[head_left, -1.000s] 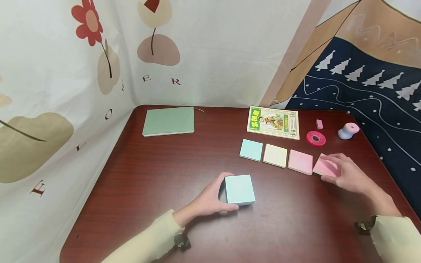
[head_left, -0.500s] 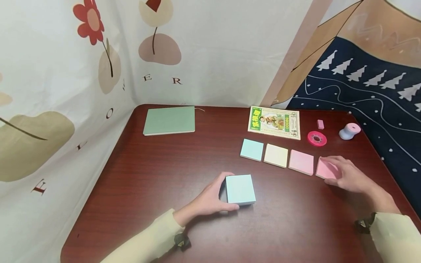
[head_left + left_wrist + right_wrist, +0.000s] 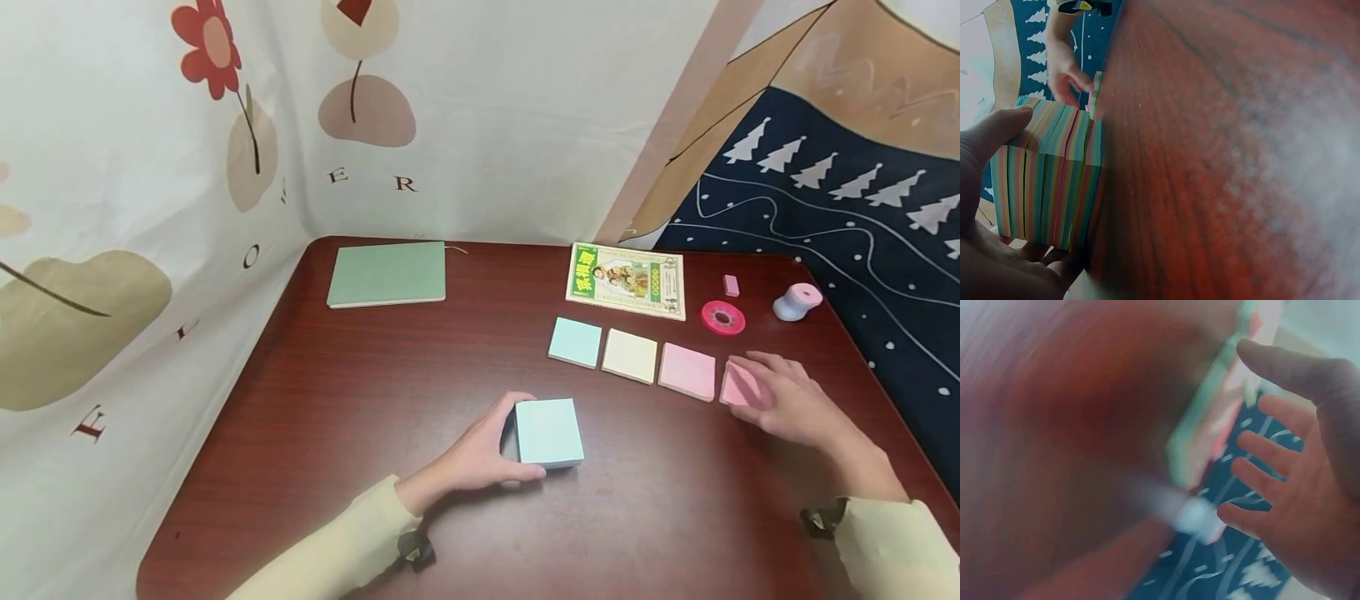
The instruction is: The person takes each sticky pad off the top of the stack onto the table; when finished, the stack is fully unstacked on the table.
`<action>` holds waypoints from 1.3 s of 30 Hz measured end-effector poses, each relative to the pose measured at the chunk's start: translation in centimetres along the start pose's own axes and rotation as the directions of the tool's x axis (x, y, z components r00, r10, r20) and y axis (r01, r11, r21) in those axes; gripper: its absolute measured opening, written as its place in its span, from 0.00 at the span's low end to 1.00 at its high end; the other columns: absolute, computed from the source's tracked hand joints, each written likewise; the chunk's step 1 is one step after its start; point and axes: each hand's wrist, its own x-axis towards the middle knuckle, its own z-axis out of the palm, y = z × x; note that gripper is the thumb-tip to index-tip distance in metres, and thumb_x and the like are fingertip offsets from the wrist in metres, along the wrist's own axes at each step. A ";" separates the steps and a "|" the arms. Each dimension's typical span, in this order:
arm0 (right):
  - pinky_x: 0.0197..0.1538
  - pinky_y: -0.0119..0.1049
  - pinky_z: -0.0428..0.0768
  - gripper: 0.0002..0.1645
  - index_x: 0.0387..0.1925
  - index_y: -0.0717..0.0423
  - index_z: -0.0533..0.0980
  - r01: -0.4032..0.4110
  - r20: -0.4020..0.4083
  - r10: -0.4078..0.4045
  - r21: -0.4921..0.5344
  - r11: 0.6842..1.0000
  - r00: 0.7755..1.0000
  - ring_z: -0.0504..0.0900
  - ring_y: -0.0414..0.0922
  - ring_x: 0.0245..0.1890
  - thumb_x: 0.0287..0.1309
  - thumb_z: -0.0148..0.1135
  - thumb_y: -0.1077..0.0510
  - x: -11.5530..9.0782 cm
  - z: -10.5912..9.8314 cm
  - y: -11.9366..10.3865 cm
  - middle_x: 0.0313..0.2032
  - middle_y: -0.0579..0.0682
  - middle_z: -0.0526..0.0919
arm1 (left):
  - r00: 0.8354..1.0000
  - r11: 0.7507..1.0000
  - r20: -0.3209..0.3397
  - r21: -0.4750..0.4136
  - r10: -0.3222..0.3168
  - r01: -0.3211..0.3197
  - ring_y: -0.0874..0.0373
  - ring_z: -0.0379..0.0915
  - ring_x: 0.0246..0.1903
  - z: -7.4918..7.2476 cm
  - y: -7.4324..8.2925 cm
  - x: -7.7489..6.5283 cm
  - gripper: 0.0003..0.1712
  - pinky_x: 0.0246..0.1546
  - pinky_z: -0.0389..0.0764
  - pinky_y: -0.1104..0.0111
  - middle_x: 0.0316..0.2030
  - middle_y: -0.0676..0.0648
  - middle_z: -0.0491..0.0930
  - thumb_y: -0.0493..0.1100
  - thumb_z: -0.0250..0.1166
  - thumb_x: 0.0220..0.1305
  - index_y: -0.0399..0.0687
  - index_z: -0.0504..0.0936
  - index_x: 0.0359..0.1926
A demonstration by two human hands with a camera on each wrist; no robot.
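Left hand (image 3: 483, 454) grips the blue-topped stack (image 3: 549, 432); right hand (image 3: 793, 402), fingers spread, seemingly aligns the rightmost pink pad (image 3: 737, 387); withdrawal fits next.

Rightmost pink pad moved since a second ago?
Yes: the rightmost pink pad slid slightly nearer the camera, turning squarer to the neighbouring pink pad, head view.

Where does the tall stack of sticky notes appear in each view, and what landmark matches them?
Head: tall stack, below and right of centre, in the left hand.
Left wrist: stack left of centre, striped sides showing.
Right wrist: not visible; picture blurred.
Landmark: dark blue cloth with white trees, in all three.
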 end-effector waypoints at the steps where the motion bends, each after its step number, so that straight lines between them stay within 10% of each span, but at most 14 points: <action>1: 0.51 0.72 0.64 0.53 0.67 0.62 0.65 0.019 -0.027 -0.020 -0.015 1.000 0.999 0.58 0.69 0.58 0.42 0.79 0.47 0.0 -0.1 -0.8 0.62 0.70 0.63 | 1.000 1.000 0.001 -0.002 0.000 0.000 0.61 0.67 0.54 0.0 0.0 0.0 0.50 0.59 0.67 0.58 0.57 0.57 0.71 0.53 0.80 0.43 0.59 0.62 0.65; 6: 0.55 0.66 0.66 0.50 0.65 0.58 0.70 0.231 -0.142 -0.236 -0.052 0.972 0.961 0.64 0.65 0.59 0.37 0.82 0.54 0.6 -0.3 -7.2 0.61 0.65 0.68 | 1.000 1.000 0.000 -0.005 0.001 -0.001 0.62 0.67 0.54 0.0 0.1 0.0 0.50 0.59 0.67 0.59 0.56 0.57 0.71 0.50 0.81 0.42 0.60 0.63 0.65; 17: 0.62 0.52 0.67 0.47 0.69 0.49 0.67 0.633 -0.074 -0.629 0.057 0.772 0.774 0.64 0.49 0.66 0.49 0.75 0.46 1.3 3.3 -19.2 0.69 0.50 0.64 | 1.000 0.998 -0.001 0.063 0.008 -0.008 0.61 0.68 0.51 0.3 -0.1 0.2 0.52 0.54 0.71 0.62 0.57 0.55 0.69 0.51 0.81 0.43 0.55 0.61 0.67; 39: 0.52 0.37 0.75 0.40 0.64 0.46 0.72 0.590 0.055 -0.609 0.191 0.784 0.791 0.67 0.41 0.58 0.47 0.76 0.49 3.2 4.4 -21.3 0.62 0.46 0.69 | 1.000 0.997 0.000 0.076 -0.013 0.013 0.60 0.70 0.47 0.1 -0.1 0.1 0.50 0.49 0.73 0.65 0.54 0.56 0.71 0.50 0.81 0.43 0.54 0.63 0.65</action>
